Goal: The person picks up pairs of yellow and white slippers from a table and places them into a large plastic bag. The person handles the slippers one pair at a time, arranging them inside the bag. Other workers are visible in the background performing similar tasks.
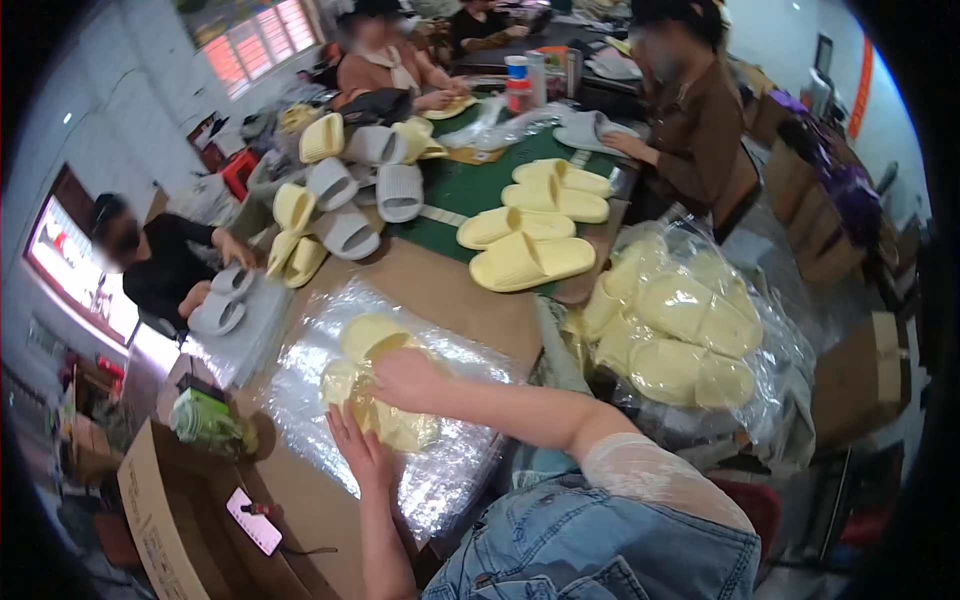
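A pair of pale yellow slippers (pixel 372 336) lies in front of me on a stack of clear plastic bags (pixel 308 372). Glossy film seems to cover part of the nearer slipper (pixel 412 432). My right hand (pixel 410 380) reaches across from the right, its fingers curled onto the nearer slipper; their tips are partly hidden. My left hand (pixel 362 455) rests along that slipper's near-left edge, fingers stretched out and touching the slipper or its film.
Yellow slippers (pixel 532 262) stand in rows ahead, with grey slippers (pixel 346 232) to their left. A clear bag of yellow slippers (pixel 690 330) sits at right. An open cardboard box (pixel 165 510) and a phone (pixel 254 520) are lower left. Several people work around the table.
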Available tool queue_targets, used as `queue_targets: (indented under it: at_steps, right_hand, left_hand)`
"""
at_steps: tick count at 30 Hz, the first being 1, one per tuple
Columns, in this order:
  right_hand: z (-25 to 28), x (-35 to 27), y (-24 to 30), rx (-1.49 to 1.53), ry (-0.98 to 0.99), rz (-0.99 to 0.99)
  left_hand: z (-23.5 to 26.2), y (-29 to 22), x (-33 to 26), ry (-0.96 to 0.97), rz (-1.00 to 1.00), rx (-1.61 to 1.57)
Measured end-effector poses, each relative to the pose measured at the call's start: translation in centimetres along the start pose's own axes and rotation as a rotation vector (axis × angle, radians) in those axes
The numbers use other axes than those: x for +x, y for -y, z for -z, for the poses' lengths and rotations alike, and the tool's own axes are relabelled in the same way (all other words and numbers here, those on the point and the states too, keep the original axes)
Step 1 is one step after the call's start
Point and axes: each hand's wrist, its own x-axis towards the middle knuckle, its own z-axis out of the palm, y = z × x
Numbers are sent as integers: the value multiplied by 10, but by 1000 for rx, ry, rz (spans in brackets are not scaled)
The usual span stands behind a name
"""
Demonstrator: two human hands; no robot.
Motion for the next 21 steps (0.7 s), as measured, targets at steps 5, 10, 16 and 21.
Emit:
queue_targets:
  at_steps: [5,10,16,21]
  right_hand:
    - [-77,18,-12,-122,-117,-132]
    - [-89,22,-27,84,-203,-247]
    - [-80,10,-31,317,-259,-212]
    - [-44,-11,-38,362,-334,-317]
  left_hand:
    - [-5,-6,0,22,-69,-95]
    - [-9,-6,0,47,-116,-60]
    - [-11,9,-10,-122,69,-11]
    - [-16,-9,-4,-44,212,-167]
